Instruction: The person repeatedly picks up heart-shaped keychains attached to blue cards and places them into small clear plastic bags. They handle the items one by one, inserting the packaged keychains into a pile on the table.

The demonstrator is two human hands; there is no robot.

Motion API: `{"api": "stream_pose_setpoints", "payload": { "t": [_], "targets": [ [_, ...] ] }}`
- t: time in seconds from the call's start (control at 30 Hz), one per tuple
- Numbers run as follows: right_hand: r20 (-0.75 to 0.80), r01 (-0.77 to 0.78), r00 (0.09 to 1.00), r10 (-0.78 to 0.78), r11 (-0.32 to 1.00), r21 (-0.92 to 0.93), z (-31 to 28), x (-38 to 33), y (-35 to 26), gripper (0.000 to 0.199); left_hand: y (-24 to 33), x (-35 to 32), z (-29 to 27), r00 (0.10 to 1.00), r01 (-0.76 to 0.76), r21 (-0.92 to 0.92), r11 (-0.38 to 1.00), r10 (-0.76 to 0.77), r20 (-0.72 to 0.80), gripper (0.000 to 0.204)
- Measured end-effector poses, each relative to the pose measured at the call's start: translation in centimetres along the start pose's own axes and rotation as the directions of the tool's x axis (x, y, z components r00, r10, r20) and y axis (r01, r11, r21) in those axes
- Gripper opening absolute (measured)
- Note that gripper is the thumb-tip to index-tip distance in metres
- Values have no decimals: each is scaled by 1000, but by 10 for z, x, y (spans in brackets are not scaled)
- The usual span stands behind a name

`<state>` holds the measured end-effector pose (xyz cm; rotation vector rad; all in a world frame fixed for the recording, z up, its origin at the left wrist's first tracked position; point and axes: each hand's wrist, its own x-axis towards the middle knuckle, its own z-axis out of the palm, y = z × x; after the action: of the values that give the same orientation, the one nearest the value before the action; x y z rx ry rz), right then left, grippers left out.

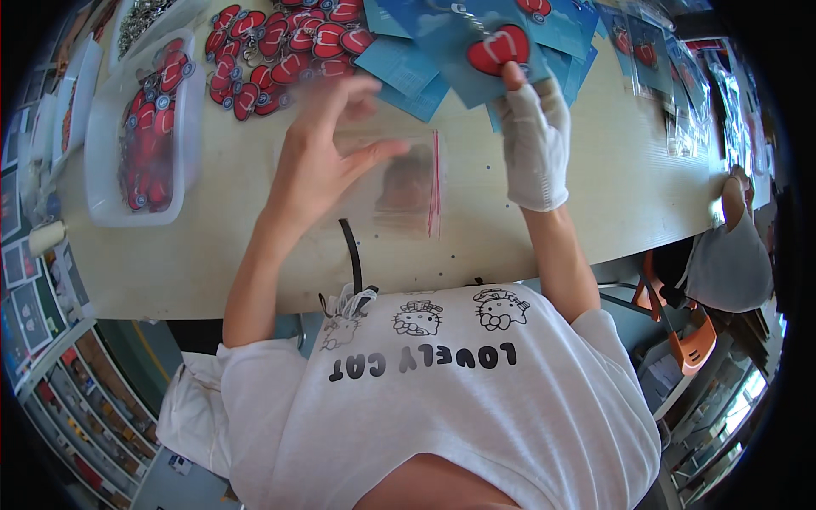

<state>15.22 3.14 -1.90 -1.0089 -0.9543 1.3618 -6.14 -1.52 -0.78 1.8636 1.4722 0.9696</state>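
Bag (408, 183) lies under our bare left hand (327, 149), fingers spread loose; our gloved right hand (534, 140) pinches a red heart (497, 49).

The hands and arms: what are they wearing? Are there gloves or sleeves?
The right hand wears a white fabric glove that ends at the wrist. The left hand is bare, with no glove. Both forearms are uncovered, and short white T-shirt sleeves end above the elbows. No watch, ring or bracelet shows.

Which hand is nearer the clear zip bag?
Left. The left hand rests on the clear zip bag; the gloved right hand is beside it, lifting a red heart keychain.
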Motion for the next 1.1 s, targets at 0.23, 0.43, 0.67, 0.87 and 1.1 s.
{"api": "stream_pose_setpoints", "payload": {
  "t": [0.23,0.43,0.67,0.87,1.1],
  "targets": [
    [-39,10,999,-17,985,-171,-34,-6,0,28,-27,-2,-7,949,-13,194,981,-49,311,38],
    [7,-21,1000,24,955,-297,-47,-18,1,31,-29,-1,-8,951,75,32,997,-81,299,29],
    [44,-70,995,85,957,-280,-80,-29,1,38,-34,-3,-17,970,92,-122,988,-62,235,10],
    [63,-81,993,104,952,-295,-80,-32,-5,38,-53,-7,-22,968,-137,72,988,118,220,31],
    [77,-72,991,105,935,-348,-86,-25,-10,36,-52,-3,-33,939,228,-176,958,-169,300,42]
  ]
}}
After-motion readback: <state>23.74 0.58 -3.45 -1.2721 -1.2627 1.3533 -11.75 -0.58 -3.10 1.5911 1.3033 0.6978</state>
